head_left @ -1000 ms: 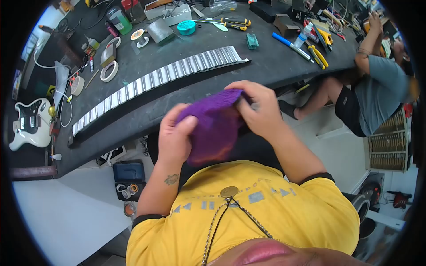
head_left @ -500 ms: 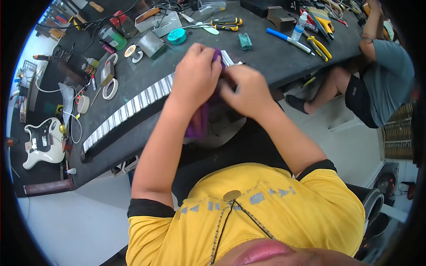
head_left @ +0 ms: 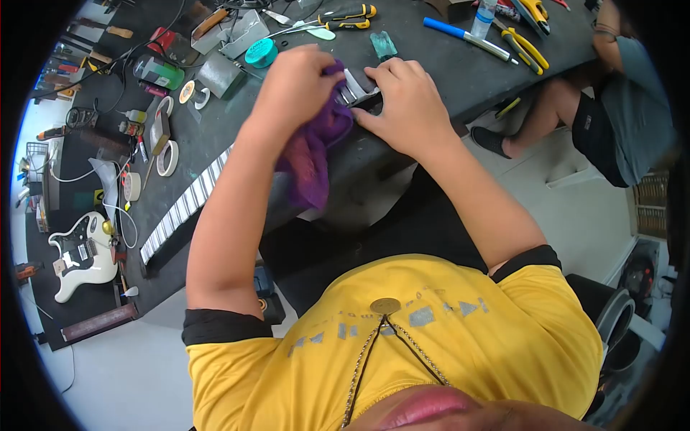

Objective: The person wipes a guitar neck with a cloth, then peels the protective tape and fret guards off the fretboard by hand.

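A long, ribbed silver strip (head_left: 188, 205) lies in a slight curve along the near edge of the dark workbench. My left hand (head_left: 298, 82) is closed on a purple cloth (head_left: 323, 136), pressing it against the strip near its right end; part of the cloth hangs over the bench edge. At the right end of the strip, my right hand (head_left: 408, 104) has its thumb and fingers on either side of the tip, gripping it. My left forearm hides the middle of the strip.
Behind the strip lie a teal round tin (head_left: 261, 53), screwdrivers (head_left: 345, 24), a teal block (head_left: 383, 45), a blue marker (head_left: 467, 39) and yellow pliers (head_left: 525, 50). A white guitar body (head_left: 85, 257) is at left. Another person (head_left: 632, 108) sits at right.
The cloth, earlier held up between both hands, is now down on the strip under my left hand. My right hand has let go of the cloth and taken the strip's right end.
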